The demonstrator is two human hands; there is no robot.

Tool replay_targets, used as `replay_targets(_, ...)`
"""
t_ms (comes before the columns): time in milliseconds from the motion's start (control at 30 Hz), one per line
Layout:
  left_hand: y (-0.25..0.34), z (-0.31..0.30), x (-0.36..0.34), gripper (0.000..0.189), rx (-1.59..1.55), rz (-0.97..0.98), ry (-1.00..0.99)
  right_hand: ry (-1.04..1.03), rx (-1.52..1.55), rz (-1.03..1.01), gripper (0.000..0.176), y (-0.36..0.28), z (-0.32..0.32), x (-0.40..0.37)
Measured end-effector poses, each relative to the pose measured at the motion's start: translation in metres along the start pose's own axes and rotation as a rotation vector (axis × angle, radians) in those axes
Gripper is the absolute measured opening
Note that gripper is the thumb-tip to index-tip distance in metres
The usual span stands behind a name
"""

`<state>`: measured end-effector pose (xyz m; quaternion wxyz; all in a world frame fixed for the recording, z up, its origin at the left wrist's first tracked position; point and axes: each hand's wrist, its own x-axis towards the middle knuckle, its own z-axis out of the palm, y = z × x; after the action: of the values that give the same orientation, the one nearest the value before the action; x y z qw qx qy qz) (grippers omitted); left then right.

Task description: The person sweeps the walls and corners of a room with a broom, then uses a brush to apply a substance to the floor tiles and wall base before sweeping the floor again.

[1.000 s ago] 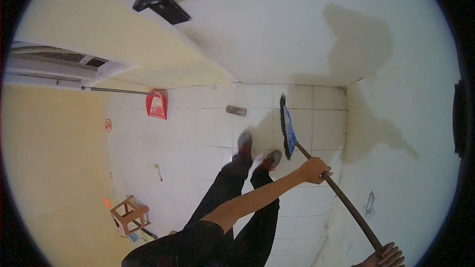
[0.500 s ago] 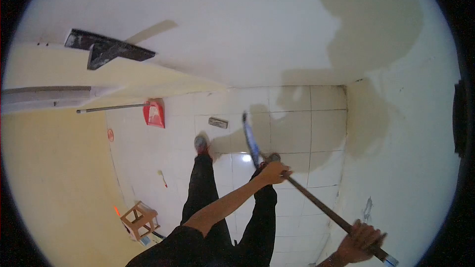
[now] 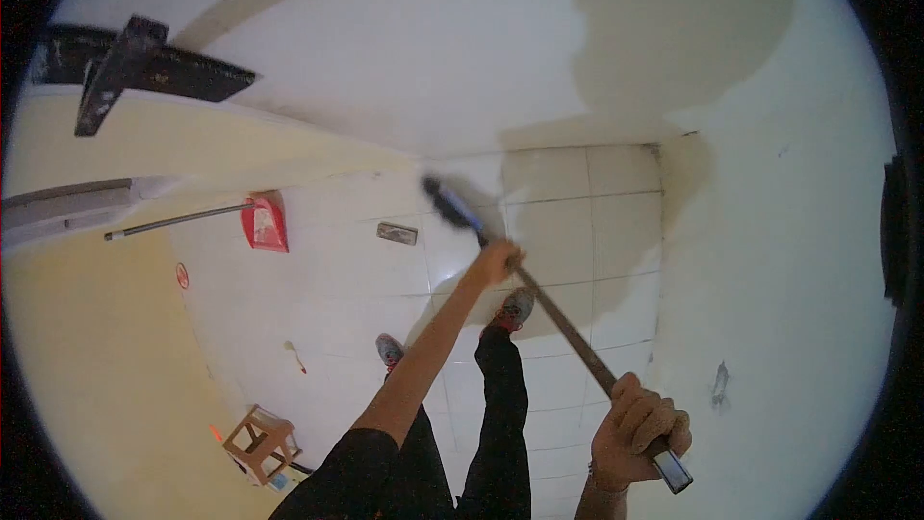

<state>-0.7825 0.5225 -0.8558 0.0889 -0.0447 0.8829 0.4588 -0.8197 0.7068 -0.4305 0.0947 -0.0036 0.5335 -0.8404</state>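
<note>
A long-handled broom (image 3: 568,325) with a brown handle and a dark and blue, motion-blurred head slants across the view, its head out ahead of me over the white tiled floor (image 3: 549,231). My left hand (image 3: 498,263) is closed around the handle low down, just behind the head. Near the handle's top end, my right hand (image 3: 640,429) grips it with bent fingers, and a pale end cap sticks out past the fist. Ahead and left of the broom head, a small grey block (image 3: 397,233) lies on the tiles.
A red dustpan (image 3: 265,221) with a long handle lies at left. Nearer are a small brush (image 3: 295,356) and a brown stool (image 3: 261,445). A black bracket-like piece (image 3: 125,65) juts from the wall at upper left. Pale walls (image 3: 770,260) meet in the far right corner.
The broom head and both hands have shifted forward and left. My right foot has stepped ahead of my left one. The view has moved slightly.
</note>
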Motion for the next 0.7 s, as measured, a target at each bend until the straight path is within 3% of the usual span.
replay_targets(67,0.029,-0.039,0.045,0.017,0.075,0.083,0.178,0.011,-0.022,-0.040,0.052,0.004,-0.003,-0.001)
replay_targets(133,0.043,-0.015,0.045,0.024,-0.024,0.139,0.141,-0.142,-0.774,0.015,0.049,-0.041,-0.006,-0.006)
replay_targets(167,0.051,-0.013,0.049,0.028,-0.062,0.180,0.131,-0.148,-0.614,-0.059,0.048,-0.051,-0.002,-0.004)
replay_targets(200,0.087,-0.016,0.030,0.028,-0.090,0.209,0.302,-0.152,-0.455,-0.127,0.048,-0.061,0.000,-0.002)
replay_targets(300,0.138,-0.003,-0.015,0.028,-0.133,0.074,0.420,-0.105,-0.078,-0.287,0.045,-0.081,0.010,0.006)
replay_targets(400,0.123,0.026,-0.033,0.029,-0.168,-0.093,0.319,-0.244,-0.789,-0.102,0.043,-0.075,-0.052,-0.005)
replay_targets(467,0.094,0.047,-0.014,0.030,-0.240,-0.021,0.439,0.267,-0.387,-0.129,0.044,-0.039,-0.022,0.001)
replay_targets(500,0.091,0.045,0.002,0.030,-0.275,0.016,0.498,0.191,-0.245,0.068,0.036,-0.034,-0.058,-0.003)
replay_targets(567,0.093,0.037,0.053,0.027,-0.193,-0.107,0.341,0.023,-0.101,0.185,0.033,-0.032,-0.110,-0.011)
replay_targets(633,0.097,0.051,0.105,0.026,-0.322,-0.017,0.493,-0.111,-0.087,0.049,0.034,-0.048,-0.089,0.008)
replay_targets(700,0.134,0.040,0.100,0.025,-0.175,0.002,0.455,-0.180,-0.054,-0.067,0.037,-0.073,-0.074,0.019)
